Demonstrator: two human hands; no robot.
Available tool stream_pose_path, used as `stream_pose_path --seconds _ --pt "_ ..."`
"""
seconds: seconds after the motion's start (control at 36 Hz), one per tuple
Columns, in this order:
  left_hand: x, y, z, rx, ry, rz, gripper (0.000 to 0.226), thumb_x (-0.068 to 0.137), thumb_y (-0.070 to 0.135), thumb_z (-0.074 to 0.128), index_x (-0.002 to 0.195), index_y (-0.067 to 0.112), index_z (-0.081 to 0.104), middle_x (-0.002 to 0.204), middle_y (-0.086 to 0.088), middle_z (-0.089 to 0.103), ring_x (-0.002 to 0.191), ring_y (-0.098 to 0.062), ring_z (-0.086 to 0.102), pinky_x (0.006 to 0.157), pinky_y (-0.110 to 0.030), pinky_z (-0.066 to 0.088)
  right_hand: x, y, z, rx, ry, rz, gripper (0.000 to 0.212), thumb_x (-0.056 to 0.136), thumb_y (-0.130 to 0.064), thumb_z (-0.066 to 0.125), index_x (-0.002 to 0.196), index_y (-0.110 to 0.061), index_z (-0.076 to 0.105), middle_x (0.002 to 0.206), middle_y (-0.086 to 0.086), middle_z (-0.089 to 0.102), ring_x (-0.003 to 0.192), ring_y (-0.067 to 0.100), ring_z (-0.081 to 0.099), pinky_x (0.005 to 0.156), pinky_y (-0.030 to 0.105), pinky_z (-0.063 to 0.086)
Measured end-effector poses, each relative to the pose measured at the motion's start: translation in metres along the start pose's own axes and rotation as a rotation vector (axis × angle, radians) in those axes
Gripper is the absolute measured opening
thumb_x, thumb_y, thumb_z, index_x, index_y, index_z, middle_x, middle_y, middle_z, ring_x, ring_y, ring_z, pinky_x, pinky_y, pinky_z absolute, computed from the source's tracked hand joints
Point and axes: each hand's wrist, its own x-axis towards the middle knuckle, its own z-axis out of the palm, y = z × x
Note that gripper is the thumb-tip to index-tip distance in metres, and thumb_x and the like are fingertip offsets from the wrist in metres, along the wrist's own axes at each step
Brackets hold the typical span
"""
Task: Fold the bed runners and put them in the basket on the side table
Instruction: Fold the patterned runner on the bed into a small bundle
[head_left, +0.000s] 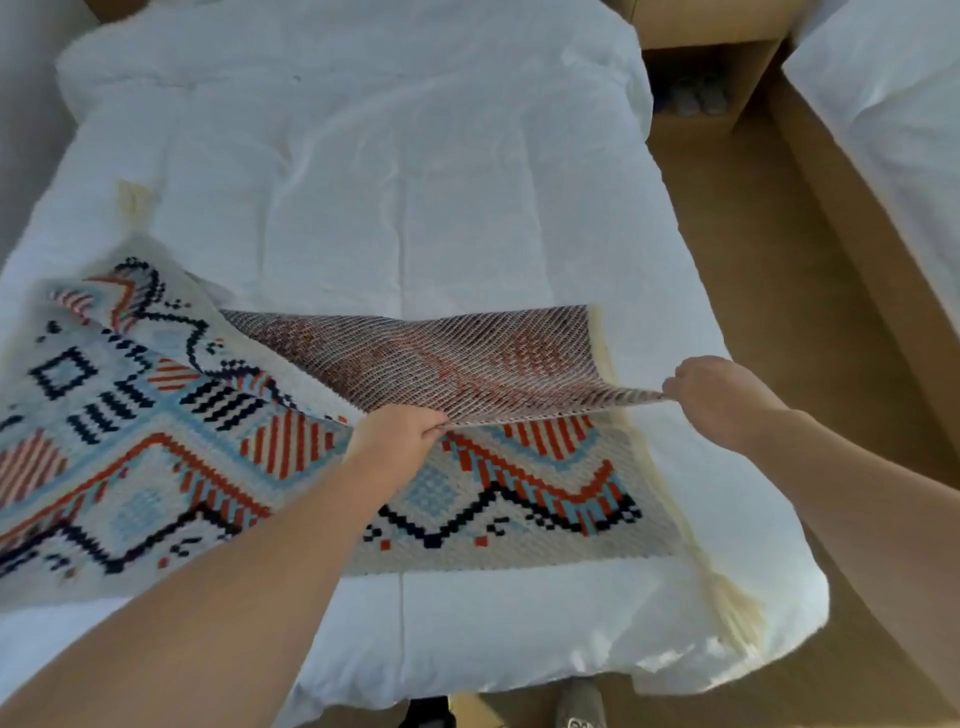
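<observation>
A woven bed runner (156, 452) with red, blue and black geometric patterns lies across the foot of the white bed (395, 182). Its far edge is lifted and turned back, so the brownish underside (467, 358) faces up. My left hand (400, 436) grips that raised edge near the middle. My right hand (722, 395) pinches the same edge at its right corner. Cream fringe (727, 597) hangs off the runner's right end. No basket is in view.
A wooden side table (711, 67) stands at the top right, with shoes in its open shelf. A second white bed (893, 119) sits at the far right, across a strip of brown floor (753, 249). My shoe (579, 704) shows at the bottom edge.
</observation>
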Motion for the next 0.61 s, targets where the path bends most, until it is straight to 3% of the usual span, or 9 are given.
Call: stream_pose_path --seconds 0.11,0.22,0.33,0.42,0.61 --pt "-0.035 0.015 0.02 -0.036 0.033 -0.048 0.029 0.097 0.023 0.051 0.123 0.02 0.064 0.122 -0.001 0.066 0.107 -0.02 0.062 0.091 -0.03 0.047 -0.034 -0.001 0.015 0.023 0.053 -0.069 0.037 0.096 -0.006 0.033 0.122 -0.016 0.057 0.108 0.001 0.056 0.108 0.02 0.053 0.088 0.025 0.039" --pt "-0.065 0.032 0.04 -0.034 0.015 -0.058 0.029 0.097 0.021 0.05 0.123 0.02 0.064 0.121 -0.002 0.067 0.107 -0.022 0.062 0.091 -0.032 0.05 -0.063 0.002 0.025 0.019 0.063 -0.097 0.039 0.095 -0.005 0.033 0.123 -0.018 0.057 0.108 0.001 0.055 0.107 0.019 0.054 0.089 0.026 0.042" --pt "-0.077 0.04 0.059 -0.011 -0.012 -0.087 0.03 0.097 0.022 0.05 0.125 0.024 0.062 0.12 0.0 0.067 0.106 -0.02 0.063 0.088 -0.026 0.048 -0.082 0.0 0.041 0.039 0.044 -0.11 0.039 0.095 -0.006 0.033 0.121 -0.018 0.059 0.11 0.001 0.054 0.107 0.019 0.053 0.088 0.026 0.041" --pt "-0.083 0.038 0.078 0.028 -0.05 -0.093 0.032 0.097 0.021 0.048 0.126 0.026 0.061 0.118 -0.001 0.068 0.104 -0.022 0.063 0.088 -0.031 0.051 -0.089 -0.007 0.06 0.046 0.001 -0.111 0.036 0.096 -0.008 0.031 0.114 -0.015 0.061 0.107 0.002 0.053 0.104 0.019 0.052 0.083 0.025 0.041" --pt "-0.086 0.016 0.137 0.128 -0.1 -0.11 0.032 0.097 0.019 0.045 0.121 0.027 0.065 0.117 -0.003 0.068 0.105 -0.028 0.061 0.085 -0.036 0.051 -0.085 -0.047 0.119 0.018 -0.074 -0.161 0.032 0.094 -0.006 0.037 0.11 -0.017 0.063 0.108 0.002 0.055 0.104 0.021 0.054 0.091 0.028 0.039"
